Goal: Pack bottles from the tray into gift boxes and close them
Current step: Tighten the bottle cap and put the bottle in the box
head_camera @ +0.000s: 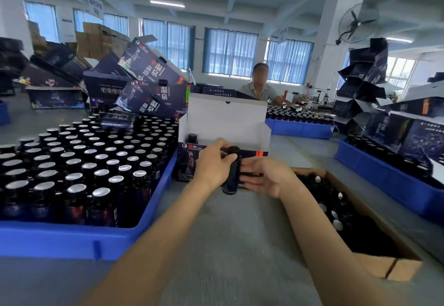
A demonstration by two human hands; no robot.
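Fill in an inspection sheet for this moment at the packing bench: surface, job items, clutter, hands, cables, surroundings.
Surface: grey table, bare in the middle.
Job's things: blue tray on the left, full of upright silver-capped bottles; open gift box behind the hands, lid up, one bottle inside at its left end; dark bottle held in front of it.
Clutter: cardboard carton of dark bottles on the right; folded gift boxes heaped behind the tray.
Hands: left hand grips the bottle; right hand blurred, touching its side.
Cables: nothing seen nearby.
Surroundings: seated worker, more blue trays, wall fan.
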